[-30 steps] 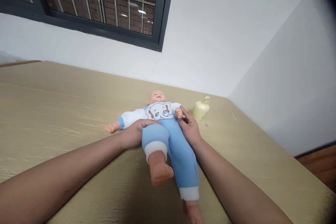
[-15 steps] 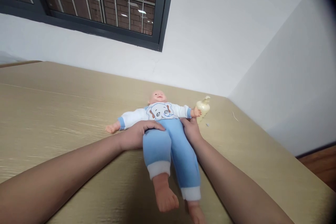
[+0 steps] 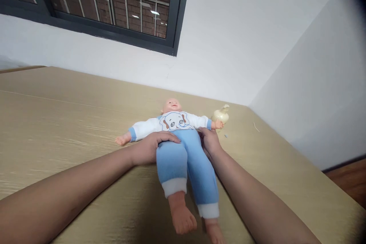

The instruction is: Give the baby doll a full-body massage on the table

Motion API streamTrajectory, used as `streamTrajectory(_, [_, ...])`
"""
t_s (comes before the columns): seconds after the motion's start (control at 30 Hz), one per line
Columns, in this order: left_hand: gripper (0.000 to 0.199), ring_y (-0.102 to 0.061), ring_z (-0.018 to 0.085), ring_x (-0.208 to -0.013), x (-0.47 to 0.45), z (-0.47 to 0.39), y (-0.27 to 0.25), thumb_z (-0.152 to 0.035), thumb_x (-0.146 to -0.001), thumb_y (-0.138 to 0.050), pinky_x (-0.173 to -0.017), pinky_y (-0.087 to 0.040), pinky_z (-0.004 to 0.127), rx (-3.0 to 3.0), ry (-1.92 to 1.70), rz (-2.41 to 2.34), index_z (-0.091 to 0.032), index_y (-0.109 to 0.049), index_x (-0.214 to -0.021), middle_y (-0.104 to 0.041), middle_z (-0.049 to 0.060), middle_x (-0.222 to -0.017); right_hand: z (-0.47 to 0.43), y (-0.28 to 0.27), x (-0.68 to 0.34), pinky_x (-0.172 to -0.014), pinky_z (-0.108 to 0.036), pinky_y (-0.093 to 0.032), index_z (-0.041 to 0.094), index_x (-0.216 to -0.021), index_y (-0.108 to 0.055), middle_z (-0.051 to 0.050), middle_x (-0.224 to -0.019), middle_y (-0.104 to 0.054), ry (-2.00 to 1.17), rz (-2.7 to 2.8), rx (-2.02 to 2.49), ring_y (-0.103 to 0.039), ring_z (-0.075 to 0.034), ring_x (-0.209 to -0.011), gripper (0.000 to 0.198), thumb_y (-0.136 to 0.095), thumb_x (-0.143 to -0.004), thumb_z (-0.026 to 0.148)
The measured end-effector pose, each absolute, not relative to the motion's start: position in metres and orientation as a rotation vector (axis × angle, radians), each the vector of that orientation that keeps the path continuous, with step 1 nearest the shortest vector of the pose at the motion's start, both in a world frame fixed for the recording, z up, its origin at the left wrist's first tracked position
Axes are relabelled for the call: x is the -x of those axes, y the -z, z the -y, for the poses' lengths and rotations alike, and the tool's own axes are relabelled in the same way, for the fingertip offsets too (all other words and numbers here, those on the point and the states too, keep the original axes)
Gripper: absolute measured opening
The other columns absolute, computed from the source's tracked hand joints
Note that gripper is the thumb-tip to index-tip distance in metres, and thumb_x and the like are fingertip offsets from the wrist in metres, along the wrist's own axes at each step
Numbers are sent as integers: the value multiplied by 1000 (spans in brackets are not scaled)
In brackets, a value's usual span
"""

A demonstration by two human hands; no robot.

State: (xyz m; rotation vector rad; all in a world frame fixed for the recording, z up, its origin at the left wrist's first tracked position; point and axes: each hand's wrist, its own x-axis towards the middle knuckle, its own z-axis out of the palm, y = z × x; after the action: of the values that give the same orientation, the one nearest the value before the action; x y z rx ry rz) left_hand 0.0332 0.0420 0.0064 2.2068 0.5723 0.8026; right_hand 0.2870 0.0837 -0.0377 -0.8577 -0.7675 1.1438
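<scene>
A baby doll (image 3: 171, 156) lies on its back on the wooden table, feet toward me, in blue trousers and a white top with an elephant face. My left hand (image 3: 153, 145) wraps round its hip on the left, with the thumb across the top of the thigh. On the other side my right hand (image 3: 211, 141) grips the doll at the waist and hip; its fingers are partly hidden by the doll. Behind the doll's outstretched hand on the right is a cream-coloured baby bottle (image 3: 220, 114), its lower part covered.
The table (image 3: 71, 122) reaches back to a white wall (image 3: 217, 45) with a dark-framed barred window (image 3: 114, 7). A small blue scrap (image 3: 226, 136) and a thin pale strip (image 3: 256, 127) lie on the right. Beyond the table's right edge shows a reddish-brown wooden surface (image 3: 347, 179).
The doll's arm on the right has shifted outward, covering more of the bottle. My right thumb has moved slightly, and the doll's legs have shifted a little to the right. My left hand keeps its place.
</scene>
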Motion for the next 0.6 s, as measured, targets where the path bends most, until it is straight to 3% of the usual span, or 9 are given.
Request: streamTrajectory(0.6, [43,-62,24,-120,-35,-38,-10,-24,-79,-74,-108,-45,41,-2229,-821,-573,-26,-66,-122,-66,5,-130,-82,38,-288,-91,-42,-58,21,-121,-62,-5,-107,-76,-1116,875,926,-72,-25,-97,53,-71,-69,18])
